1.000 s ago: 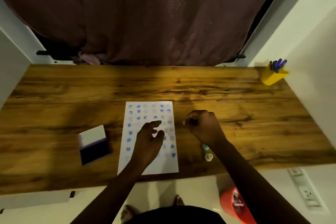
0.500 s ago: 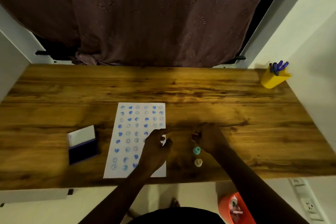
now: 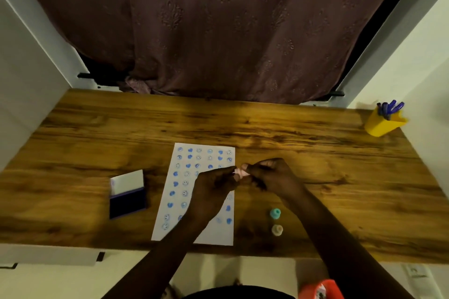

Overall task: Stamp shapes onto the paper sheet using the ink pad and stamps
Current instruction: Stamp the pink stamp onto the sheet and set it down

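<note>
A white paper sheet point(image 3: 181, 192) covered with several blue stamped hearts and smiley faces lies at the table's middle front. Left of it the ink pad point(image 3: 126, 202) lies with its white lid flipped back, dark ink exposed. My left hand point(image 3: 213, 187) and my right hand point(image 3: 273, 176) meet above the sheet's right edge, fingertips of both pinched on a small pink stamp point(image 3: 240, 172). A teal stamp point(image 3: 275, 213) and a beige stamp point(image 3: 277, 229) stand on the wood right of the sheet, beneath my right forearm's left side.
The wooden table point(image 3: 315, 153) ends at a curtain behind and white walls on both sides. A yellow pen holder point(image 3: 382, 124) with blue pens stands at the far right corner. A red container point(image 3: 320, 290) sits on the floor below the front edge.
My right hand lifted from beside the teal stamp with the pink stamp, and my left hand left the sheet to meet it; both now hold the stamp. The view shifted a little.
</note>
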